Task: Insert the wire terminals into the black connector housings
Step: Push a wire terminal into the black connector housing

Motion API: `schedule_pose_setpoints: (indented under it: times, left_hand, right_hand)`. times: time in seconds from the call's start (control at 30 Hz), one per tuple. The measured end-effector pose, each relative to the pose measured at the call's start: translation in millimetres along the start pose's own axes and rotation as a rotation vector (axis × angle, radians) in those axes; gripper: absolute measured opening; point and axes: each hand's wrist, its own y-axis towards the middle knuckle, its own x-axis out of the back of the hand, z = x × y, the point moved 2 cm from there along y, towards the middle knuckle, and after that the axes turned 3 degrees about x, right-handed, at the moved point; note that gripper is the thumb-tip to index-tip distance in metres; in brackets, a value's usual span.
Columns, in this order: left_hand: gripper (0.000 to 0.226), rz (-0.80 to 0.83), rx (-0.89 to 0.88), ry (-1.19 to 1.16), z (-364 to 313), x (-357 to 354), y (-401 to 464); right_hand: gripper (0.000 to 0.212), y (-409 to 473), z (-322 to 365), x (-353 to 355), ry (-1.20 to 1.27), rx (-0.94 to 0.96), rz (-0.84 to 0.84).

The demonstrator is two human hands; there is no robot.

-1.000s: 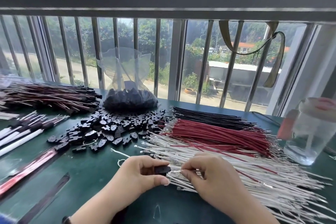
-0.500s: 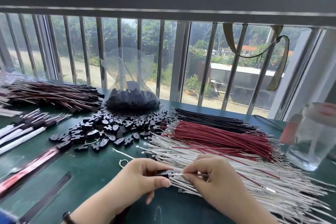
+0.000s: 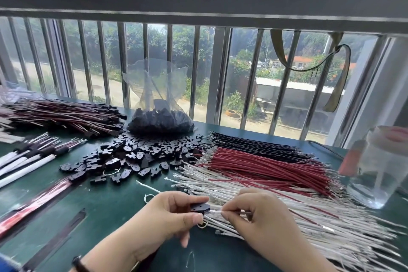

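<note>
Left hand (image 3: 167,216) pinching black connector housing (image 3: 199,207) near table's front edge; right hand (image 3: 249,212) pinching white wire (image 3: 215,211), tip apparently touching housing.

light: bright daylight, coming in through the barred window (image 3: 198,73) behind the table (image 3: 110,216)
shadows: soft, short, falling toward the camera
glare: sheen on the plastic bag (image 3: 154,81) and the clear cup (image 3: 375,172)
blur: cup and far-right white wires (image 3: 331,227) smeared (motion, likely)
distortion: wide-angle bend, window bars lean at both edges
focus: center fairly sharp, top edge soft
</note>
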Motion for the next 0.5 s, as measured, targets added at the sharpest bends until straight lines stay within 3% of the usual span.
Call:
schedule_pose_setpoints:
  times: [0.27,0.33,0.5]
  left_hand:
    - [0.028,0.103,-0.021,-0.059,-4.3,-7.0,-3.1]
    - [0.031,0.133,-0.013,-0.085,-5.2,-7.7,-3.8]
    - [0.036,0.175,0.023,-0.076,-4.4,-6.1,-3.3]
  right_hand:
    - [0.008,0.3,-3.3,0.8,0.073,-0.023,0.033]
    - [0.017,0.5,-3.2,1.6,0.067,-0.013,0.035]
    - [0.009,-0.9,0.3,3.5,0.05,0.025,-0.006]
